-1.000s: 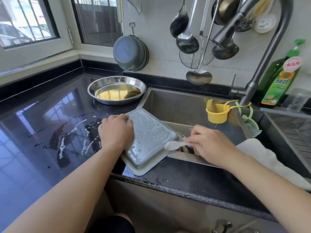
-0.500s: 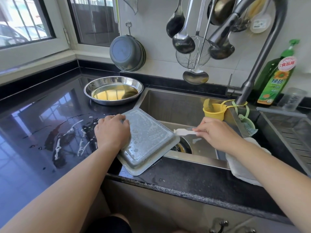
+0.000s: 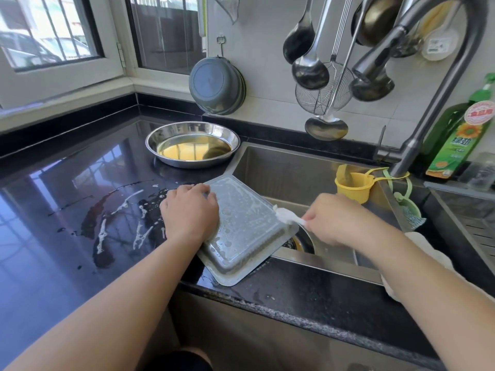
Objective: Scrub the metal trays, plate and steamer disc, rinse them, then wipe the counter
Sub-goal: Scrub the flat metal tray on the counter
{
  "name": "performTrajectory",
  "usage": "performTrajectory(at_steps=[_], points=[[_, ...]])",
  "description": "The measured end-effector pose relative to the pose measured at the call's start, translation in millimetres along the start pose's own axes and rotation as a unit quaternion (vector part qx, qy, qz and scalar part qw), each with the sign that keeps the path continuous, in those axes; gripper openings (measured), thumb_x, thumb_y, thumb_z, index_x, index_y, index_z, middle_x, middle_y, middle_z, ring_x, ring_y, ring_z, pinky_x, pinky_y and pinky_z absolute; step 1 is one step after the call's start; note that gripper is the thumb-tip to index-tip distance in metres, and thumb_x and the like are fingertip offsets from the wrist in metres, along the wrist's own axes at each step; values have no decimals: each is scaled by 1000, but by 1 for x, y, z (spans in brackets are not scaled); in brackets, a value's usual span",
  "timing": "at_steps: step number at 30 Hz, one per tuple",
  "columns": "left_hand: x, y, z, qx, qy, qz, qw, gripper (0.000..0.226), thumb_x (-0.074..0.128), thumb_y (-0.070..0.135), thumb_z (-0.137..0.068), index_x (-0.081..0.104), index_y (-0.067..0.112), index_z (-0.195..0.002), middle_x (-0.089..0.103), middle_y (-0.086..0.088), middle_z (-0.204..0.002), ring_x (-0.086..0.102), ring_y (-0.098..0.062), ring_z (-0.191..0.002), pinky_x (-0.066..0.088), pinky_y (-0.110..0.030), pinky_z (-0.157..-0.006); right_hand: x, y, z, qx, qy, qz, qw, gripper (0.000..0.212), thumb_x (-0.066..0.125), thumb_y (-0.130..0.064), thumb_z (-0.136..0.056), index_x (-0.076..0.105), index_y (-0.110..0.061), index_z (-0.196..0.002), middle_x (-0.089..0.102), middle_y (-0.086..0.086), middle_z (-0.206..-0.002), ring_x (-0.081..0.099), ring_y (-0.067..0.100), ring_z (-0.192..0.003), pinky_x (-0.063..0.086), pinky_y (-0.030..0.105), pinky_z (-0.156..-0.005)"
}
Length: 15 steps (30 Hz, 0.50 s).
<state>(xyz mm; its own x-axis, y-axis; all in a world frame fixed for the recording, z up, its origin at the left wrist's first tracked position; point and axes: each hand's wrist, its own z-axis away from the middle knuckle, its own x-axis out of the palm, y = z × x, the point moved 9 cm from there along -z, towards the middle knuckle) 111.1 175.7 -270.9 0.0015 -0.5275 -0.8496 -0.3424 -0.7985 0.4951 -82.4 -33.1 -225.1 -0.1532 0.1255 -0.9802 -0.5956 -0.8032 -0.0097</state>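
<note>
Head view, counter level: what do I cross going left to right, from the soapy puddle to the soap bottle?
Soapy puddle → left hand → rectangular metal tray → right hand holding white scrub brush → green dish soap bottle.

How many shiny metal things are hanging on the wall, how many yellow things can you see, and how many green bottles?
Hanging metal spoons and ladles: 4 (black-bowled spoon, ladle, ladle, lowest ladle)
Wire strainers: 1
Yellow cups: 1
Green bottles: 1
Total: 7
</note>
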Motion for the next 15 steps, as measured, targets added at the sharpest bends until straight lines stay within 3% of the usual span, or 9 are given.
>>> performTrajectory(at_steps=[3, 8, 13, 15], points=[[0, 1, 1, 0, 0, 5, 1000, 41, 42, 45, -103, 62, 36, -138, 58, -6, -143, 46, -34, -131, 34, -48, -114, -2, -20, -25, -2, -2, -10, 1000, 23, 45, -13, -85, 41, -17, -62, 49, 10, -82, 49, 32, -76, 35, 32, -55], [-4, 2, 2, 1, 12, 14, 1000, 39, 43, 42, -103, 63, 34, -135, 59, -5, -141, 46, -33, -131, 32, -46, -113, -7, -33, -3, -26, 9, -20, 999, 33, 53, -19, -93, 45, -19, -62, 46, 6, -71, 48, 29, -67, 39, 32, -55], [-3, 1, 1, 3, 19, 10, 1000, 37, 42, 41, -104, 64, 34, -133, 59, -4, -140, 46, -33, -130, 31, -44, -110, -3, -1, 21, 19, 47, 56, 997, 20, 52, -29, -97, 66, -24, -84, 58, 2, -78, 55, 25, -69, 42, 32, -56], [-1, 1, 1, 7, 15, 11, 1000, 37, 41, 40, -104, 64, 33, -131, 58, -4, -140, 45, -32, -130, 30, -44, -110, -2, 8, 8, 34, 28, 51, 998, 25, 50, -26, -98, 73, -22, -89, 64, 6, -82, 59, 24, -73, 43, 32, -57]])
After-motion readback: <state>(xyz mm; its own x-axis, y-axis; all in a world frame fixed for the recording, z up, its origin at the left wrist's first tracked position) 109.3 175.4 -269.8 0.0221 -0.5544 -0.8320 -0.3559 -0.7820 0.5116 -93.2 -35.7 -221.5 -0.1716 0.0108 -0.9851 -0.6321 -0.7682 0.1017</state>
